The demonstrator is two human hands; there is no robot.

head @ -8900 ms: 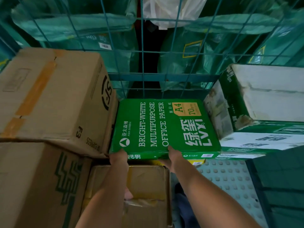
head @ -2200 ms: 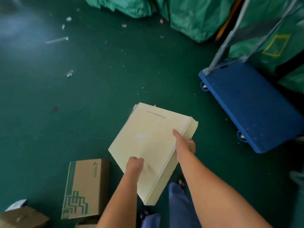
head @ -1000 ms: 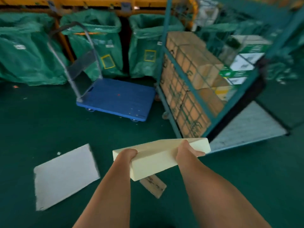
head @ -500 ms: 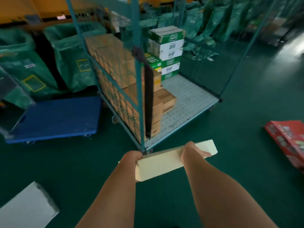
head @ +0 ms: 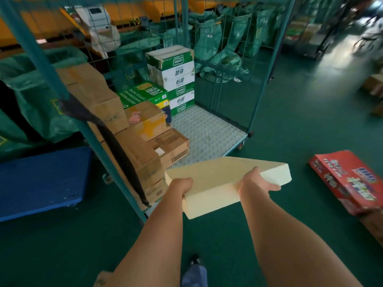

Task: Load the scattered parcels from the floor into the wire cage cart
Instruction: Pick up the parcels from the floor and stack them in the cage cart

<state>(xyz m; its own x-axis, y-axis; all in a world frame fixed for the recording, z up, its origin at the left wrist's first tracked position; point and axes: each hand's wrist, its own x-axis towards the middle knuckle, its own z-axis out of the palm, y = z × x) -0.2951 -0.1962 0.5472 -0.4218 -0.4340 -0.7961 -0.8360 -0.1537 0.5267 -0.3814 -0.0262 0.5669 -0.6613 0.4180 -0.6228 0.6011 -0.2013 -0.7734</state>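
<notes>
Flat cream parcel [head: 226,179] held in mid-air, tilted, just short of the open front edge of the wire cage cart [head: 209,133], above the green floor [head: 290,125]. Left hand [head: 181,186] grips the near-left corner, fingers curled under. Right hand [head: 253,183] clamps the near long edge, thumb on top, fingers wrapped below. Inside cart: brown cartons [head: 103,104] stacked along the left wall, smaller brown boxes [head: 165,141] at the front-left of the deck. Green paper-ream box [head: 145,95] lying on the brown stack toward the rear. Green-and-white cartons [head: 178,79] stacked at the back edge, roughly centre. Right half of the grey studded deck bare. Black strap [head: 112,139] hanging down the front-left post. Outside: blue platform trolley [head: 41,179] just left of the cart, red printed box [head: 348,181] on the floor to the right, well apart from the cart. Green sacks [head: 217,42] behind the rear mesh. Background at far right blurred, can't resolve.
</notes>
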